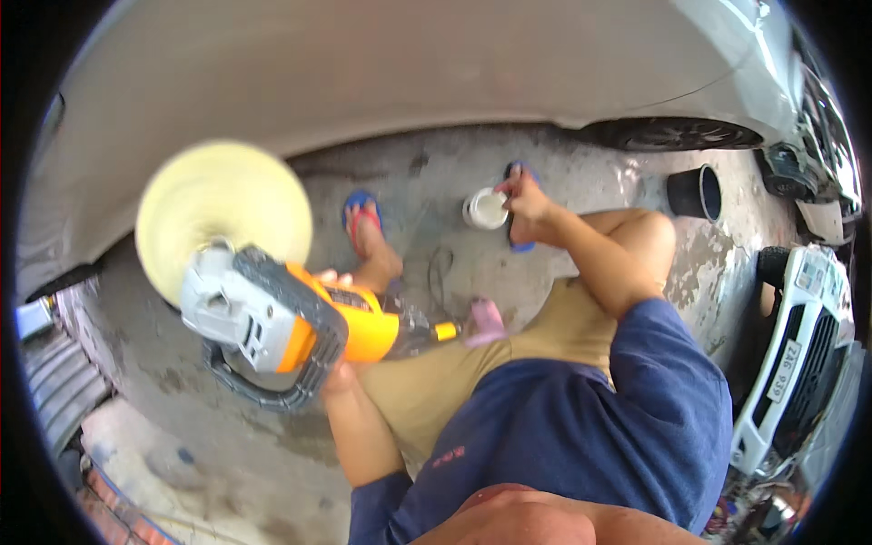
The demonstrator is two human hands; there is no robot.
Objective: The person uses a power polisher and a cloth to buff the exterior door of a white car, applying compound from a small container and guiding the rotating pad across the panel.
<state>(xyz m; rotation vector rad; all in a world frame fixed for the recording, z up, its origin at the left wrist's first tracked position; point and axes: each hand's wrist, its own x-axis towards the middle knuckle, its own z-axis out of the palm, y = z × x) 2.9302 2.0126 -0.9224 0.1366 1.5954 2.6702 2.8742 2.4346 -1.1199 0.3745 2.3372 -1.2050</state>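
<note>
My left hand (pixel 338 368) grips an orange and grey power polisher (pixel 291 318) by its body, its round yellow pad (pixel 222 213) blurred and raised toward the silver car body (pixel 363 73). My right hand (pixel 525 204) reaches down to a small white open tub (pixel 484 209) on the concrete floor, fingers touching its rim. I am crouched, with khaki shorts, a blue shirt, and blue and red flip-flops (pixel 363 218).
A pink cloth (pixel 486 322) lies by my knee, and the polisher's cord (pixel 439 277) loops on the wet floor. A car wheel (pixel 672 134) and a black bucket (pixel 696 193) stand at the right. A white detached bumper (pixel 790 363) leans at far right.
</note>
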